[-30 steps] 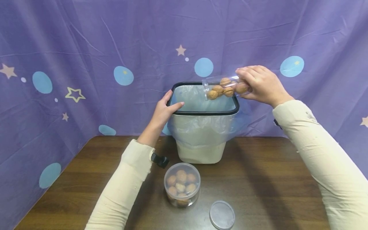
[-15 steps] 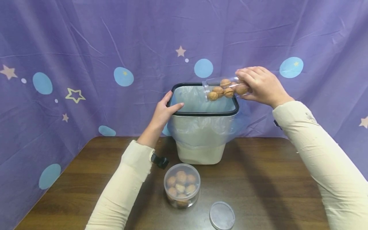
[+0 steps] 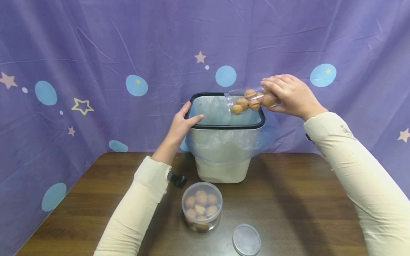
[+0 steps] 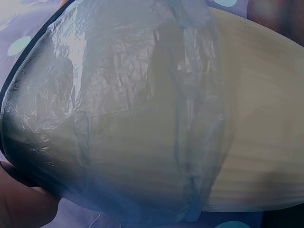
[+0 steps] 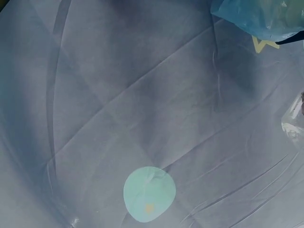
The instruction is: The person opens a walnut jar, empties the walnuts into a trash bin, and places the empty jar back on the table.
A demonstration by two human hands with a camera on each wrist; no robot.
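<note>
My left hand [image 3: 182,122] grips the black rim of a cream trash bin [image 3: 223,172] at its left side, thumb reaching over the inner edge. A thin bluish plastic bag [image 3: 221,142] lines the bin and hangs down outside it; the left wrist view shows this bag [image 4: 128,109] up close. My right hand [image 3: 293,94] holds a clear plastic jar [image 3: 229,103] by its base end, on its side, with the mouth pointing left and slightly down over the bin's opening. Several walnuts [image 3: 242,103] lie inside the jar. Only a sliver of the jar [image 5: 293,121] enters the right wrist view.
A lidded clear tub [image 3: 202,206] of walnuts stands on the brown wooden table [image 3: 80,213] in front of the bin. Right of the tub lies a round clear lid [image 3: 246,240]. A purple patterned curtain [image 3: 166,42] hangs behind the table.
The mouth of the jar has dipped slightly lower, and the walnuts in it have shifted a little. My left hand keeps its hold on the bin's rim.
</note>
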